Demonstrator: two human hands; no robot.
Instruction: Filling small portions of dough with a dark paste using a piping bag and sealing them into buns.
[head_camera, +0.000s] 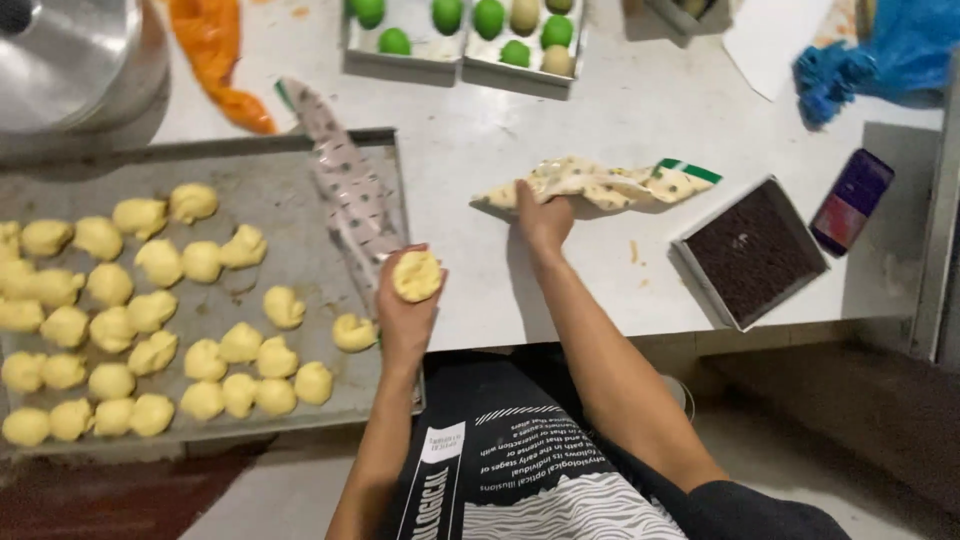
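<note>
On a pale counter (560, 300), the baking tray (300, 180) holds many yellow dough pieces (150, 310), its right part bare; the left hand (408, 305) cups one dough ball (417, 275), the right hand (543, 222) grips a filled piping bag (600, 185)

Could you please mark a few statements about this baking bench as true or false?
1. The left hand holds a yellow pastry puff. True.
2. The right hand rests on a blue bag. False: it grips a spotted piping bag.
3. The metal baking tray carries many yellow puffs. True.
4. The square box of dark sprinkles sits on the tray. False: it stands on the white table, right of the hands.
</note>
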